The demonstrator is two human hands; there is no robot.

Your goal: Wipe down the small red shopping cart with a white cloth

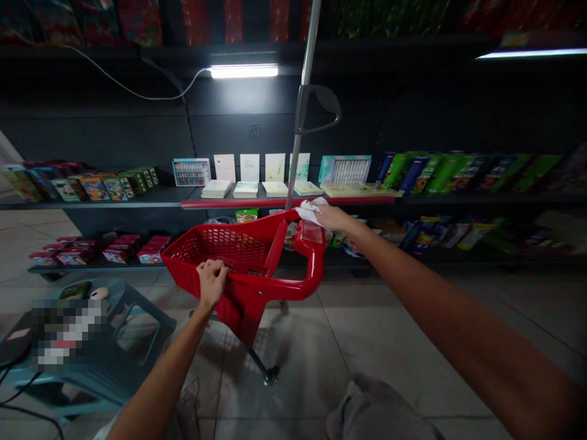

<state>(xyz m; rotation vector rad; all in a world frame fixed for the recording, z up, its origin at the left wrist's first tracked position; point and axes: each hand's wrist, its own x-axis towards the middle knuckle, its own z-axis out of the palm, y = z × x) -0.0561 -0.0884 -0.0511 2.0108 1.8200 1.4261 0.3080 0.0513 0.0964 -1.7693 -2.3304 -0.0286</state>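
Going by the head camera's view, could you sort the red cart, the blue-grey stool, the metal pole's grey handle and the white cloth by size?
1. Red cart and blue-grey stool: both large; things partly cover the stool, so unranked.
2. Grey handle.
3. White cloth, bunched under the right hand; smallest.

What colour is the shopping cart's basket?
It's red! The basket shows best in the head view.
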